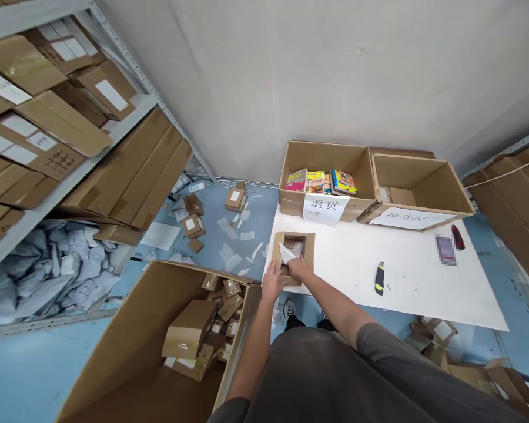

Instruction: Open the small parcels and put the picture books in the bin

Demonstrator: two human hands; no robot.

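A small open cardboard box (pixel 309 249) stands at the left end of the white table, its flaps folded outward. My left hand (pixel 272 283) grips the near left side of this box. Over its opening, my right hand (pixel 298 268) is closed on a crumpled white sheet (pixel 290 251), paper or thin plastic, which sticks up out of the box. The right fingertips are partly hidden inside, as is whatever lies beneath the sheet. To the right, a black and yellow utility knife (pixel 379 278) lies on the table.
Behind are a large carton (pixel 286 202) with colourful books (pixel 321 181) and a second labelled carton (pixel 461 205). A deep carton (pixel 114 346) with small boxes (pixel 189 329) stands at my left. Shelves (pixel 127 117) hold more cartons; scraps (pixel 230 258) litter the blue floor.
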